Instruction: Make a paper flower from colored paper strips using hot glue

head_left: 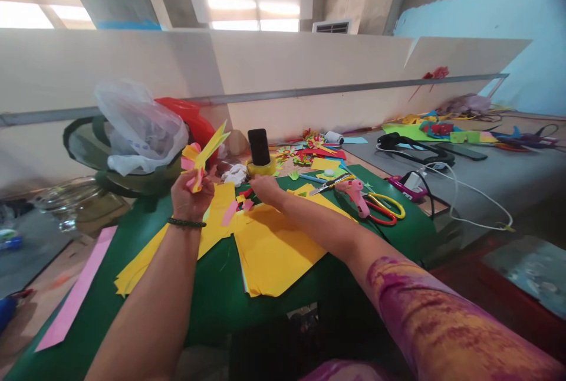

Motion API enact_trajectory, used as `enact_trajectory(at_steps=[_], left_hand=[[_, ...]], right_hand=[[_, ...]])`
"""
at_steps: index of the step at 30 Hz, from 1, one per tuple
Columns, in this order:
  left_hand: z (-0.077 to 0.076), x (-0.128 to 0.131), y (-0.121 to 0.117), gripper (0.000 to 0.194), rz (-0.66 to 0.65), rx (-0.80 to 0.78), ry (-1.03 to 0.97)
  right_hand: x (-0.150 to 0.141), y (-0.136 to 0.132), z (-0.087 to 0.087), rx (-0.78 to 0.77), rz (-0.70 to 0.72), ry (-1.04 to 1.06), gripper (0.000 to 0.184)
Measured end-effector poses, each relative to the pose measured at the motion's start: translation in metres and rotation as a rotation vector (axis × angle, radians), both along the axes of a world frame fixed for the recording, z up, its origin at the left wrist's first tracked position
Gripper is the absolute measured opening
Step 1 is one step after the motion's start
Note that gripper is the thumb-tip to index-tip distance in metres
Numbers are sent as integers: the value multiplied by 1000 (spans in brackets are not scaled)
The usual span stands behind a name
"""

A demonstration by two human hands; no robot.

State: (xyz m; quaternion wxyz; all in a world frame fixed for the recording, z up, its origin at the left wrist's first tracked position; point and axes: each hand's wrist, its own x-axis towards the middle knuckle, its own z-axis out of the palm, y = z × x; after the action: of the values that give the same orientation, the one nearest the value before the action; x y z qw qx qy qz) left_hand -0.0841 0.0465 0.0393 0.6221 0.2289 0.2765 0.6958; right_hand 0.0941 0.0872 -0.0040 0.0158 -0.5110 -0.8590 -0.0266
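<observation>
The left hand (192,197), in front of and to the left of the phone (259,147), pinches a paper flower (197,163) between thumb and fingers. It grips the flower low, with the long yellow-green strips rising free, probably so that the petals are not crushed. The flower is left of the phone, raised above the tabletop (212,304).

The right hand (267,190) reaches just in front of the phone; its fingers are turned away, so I cannot tell whether they pinch anything. Pink scraps (230,214) lie nearby, left of the phone and towards the person.

The phone stands upright at a yellow roll (253,169), which seems to prop it. Yellow sheets (278,257) lie stacked in front of the phone, presumably to keep them close. Right of the phone are the scissors (329,184) and glue gun (355,193), the scissors' handles pointing away from it, likely for easy grasping.
</observation>
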Motion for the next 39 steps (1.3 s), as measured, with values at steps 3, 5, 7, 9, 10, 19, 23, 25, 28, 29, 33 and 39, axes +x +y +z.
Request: enact_trajectory(at_steps=[3,5,7,9,10,19,23,25,28,29,33,39], left_hand=[[0,-1,0,10,-6,-9,-9],[0,-1,1,9,-14,-6,-10],[-1,0,1,8,-19,-6,-12],[-1,2,1,8,-27,-16,-22],[-1,3,1,9,-33,-18,-30],[-1,3,0,12,-27,5,-25],[0,-1,0,10,-27,29,-29],[0,-1,0,9,-20,25,-37],[0,-1,0,8,-14,16,-49],[-1,-1,1,8,-14,12,-52],[-4,-3,2,8,-21,-9,-44],[-8,-8,6,9,-8,-24,-26]], right_hand=[[26,9,9,106,-137,29,33],[50,17,18,156,-217,40,36],[71,22,25,178,-266,44,40],[85,23,26,155,-275,38,40],[88,21,24,126,-269,31,39],[97,-30,31,-258,-177,8,31],[116,-90,46,-623,-133,78,25],[121,-130,51,-766,-31,134,23],[115,-179,55,-856,235,149,20],[110,-187,55,-846,315,169,22],[77,-171,40,-614,392,214,28],[26,-84,-4,-214,227,88,41]])
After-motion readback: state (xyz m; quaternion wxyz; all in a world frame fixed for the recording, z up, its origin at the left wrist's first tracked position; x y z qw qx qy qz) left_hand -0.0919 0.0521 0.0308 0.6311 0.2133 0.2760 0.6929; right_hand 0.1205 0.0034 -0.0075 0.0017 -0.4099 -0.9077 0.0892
